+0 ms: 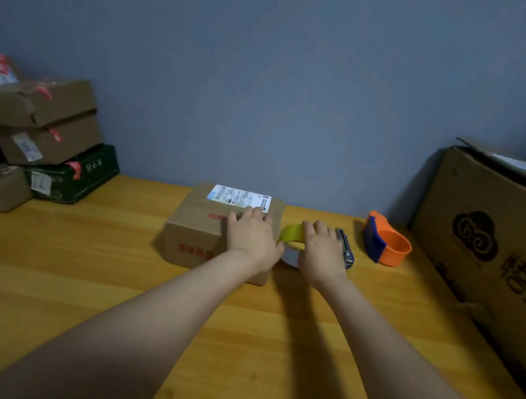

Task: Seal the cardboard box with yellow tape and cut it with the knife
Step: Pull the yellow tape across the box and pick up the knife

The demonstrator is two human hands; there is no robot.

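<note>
Cardboard box (199, 224), one tape roll (291, 233), perhaps one knife (345, 248)

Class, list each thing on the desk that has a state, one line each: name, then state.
Box: closed, untaped, left hand flat on top.
Yellow tape: roll on desk beside box, right hand on it.
Knife: lying right of the tape.
Orange dispenser: untouched.
Large carton: flap ajar.

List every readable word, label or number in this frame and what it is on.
None reads with certainty.
Small box: red print and white shipping label, blurred.
Green box: pale characters, too blurred.
Large carton: cloud logo and big characters, cut off.
Stacked parcels: labels too small.
</note>
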